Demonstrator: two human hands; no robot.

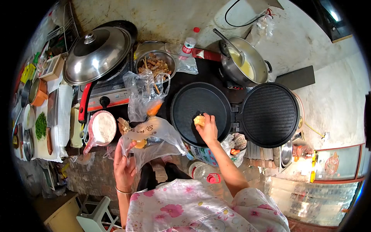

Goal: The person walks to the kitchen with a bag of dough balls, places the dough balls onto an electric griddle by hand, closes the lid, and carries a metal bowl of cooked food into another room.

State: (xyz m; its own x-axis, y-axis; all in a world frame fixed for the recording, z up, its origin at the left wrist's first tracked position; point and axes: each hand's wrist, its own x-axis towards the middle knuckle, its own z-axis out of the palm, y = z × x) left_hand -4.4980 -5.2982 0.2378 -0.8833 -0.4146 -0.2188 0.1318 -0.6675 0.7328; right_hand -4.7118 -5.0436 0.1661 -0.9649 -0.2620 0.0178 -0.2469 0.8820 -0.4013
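Observation:
My right hand (pixel 208 128) is closed round a small yellowish piece of food (pixel 199 120) over the lower middle of a round black pan (pixel 189 102). The ridged black lid (pixel 269 115) of the pan lies open to the right, joined by a hinge. At the lower left, my left hand (pixel 124 166) pinches the edge of a clear plastic bag (pixel 158 133) that has another yellowish piece inside. A second clear bag (pixel 141 91) with something orange in it lies just above.
A lidded wok (pixel 96 56) stands on a stove at the upper left, beside a bowl of brown food (pixel 156 63). A pot with a ladle (pixel 247 63) is at the upper right. A pink container of white powder (pixel 103 127), chopped greens (pixel 41 125) and a knife handle (pixel 49 141) lie left.

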